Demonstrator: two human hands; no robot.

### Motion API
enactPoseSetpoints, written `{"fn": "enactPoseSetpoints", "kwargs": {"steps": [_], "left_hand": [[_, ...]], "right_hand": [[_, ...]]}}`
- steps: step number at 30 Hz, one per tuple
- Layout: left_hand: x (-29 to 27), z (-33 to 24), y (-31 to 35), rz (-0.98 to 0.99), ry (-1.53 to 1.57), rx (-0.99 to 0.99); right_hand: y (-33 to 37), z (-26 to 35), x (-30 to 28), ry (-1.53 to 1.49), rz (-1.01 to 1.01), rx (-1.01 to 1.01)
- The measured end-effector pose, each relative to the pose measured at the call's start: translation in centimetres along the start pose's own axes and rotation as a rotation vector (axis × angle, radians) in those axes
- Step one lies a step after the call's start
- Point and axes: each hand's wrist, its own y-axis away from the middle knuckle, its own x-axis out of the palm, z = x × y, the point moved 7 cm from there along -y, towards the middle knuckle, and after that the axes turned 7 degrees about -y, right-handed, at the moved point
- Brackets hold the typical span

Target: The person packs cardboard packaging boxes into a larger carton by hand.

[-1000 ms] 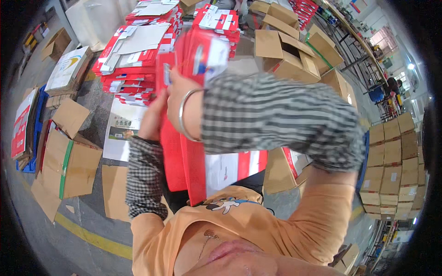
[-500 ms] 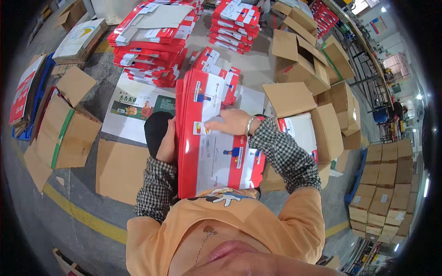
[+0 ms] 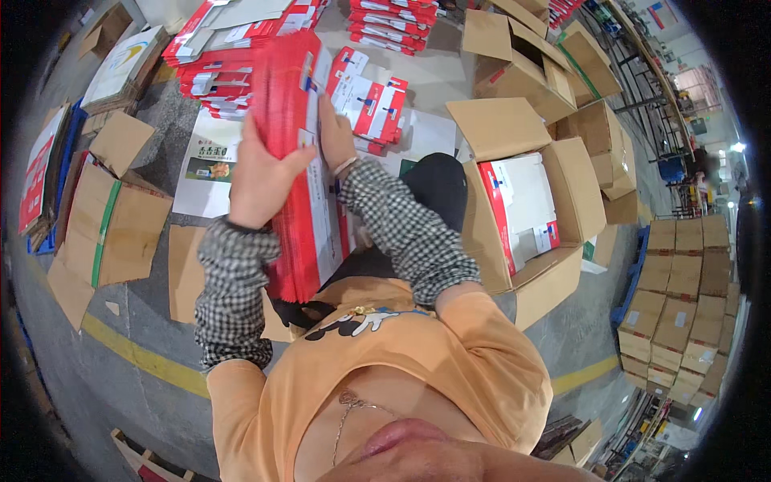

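A thick bundle of flat red-and-white cartons (image 3: pixel 295 233) stands on edge in front of me, its red edges facing up and left. My left hand (image 3: pixel 265 175) is wrapped over its left side, thumb across the edges. On the far right side, my right hand (image 3: pixel 334 138) presses against the printed face, its fingers partly hidden. To the right, an open brown cardboard box (image 3: pixel 548 281) holds similar flat cartons (image 3: pixel 526 205). Just beyond the bundle lies a smaller pile of the same cartons (image 3: pixel 368 100).
Tall carton stacks (image 3: pixel 213 68) and another pile (image 3: pixel 391 22) stand at the far side. An open box with green tape (image 3: pixel 132 225) sits at left. More open boxes (image 3: pixel 522 68) line the far right. Closed brown boxes (image 3: pixel 675 297) are stacked at right.
The bundle has been tipped up from lying face-up to standing on edge. My left hand has come over its left side; my right hand has moved from its top face to its far right side.
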Motion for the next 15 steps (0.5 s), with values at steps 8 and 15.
{"fn": "enactPoseSetpoints", "kwargs": {"steps": [8, 15], "left_hand": [[9.0, 6.6, -1.1, 0.22, -0.216, -0.2], [10.2, 6.1, -0.7, 0.311, -0.015, -0.068]], "right_hand": [[1.9, -13.1, -4.4, -0.345, -0.099, 0.383], [3.0, -10.4, -7.8, 0.244, -0.108, -0.04]]}}
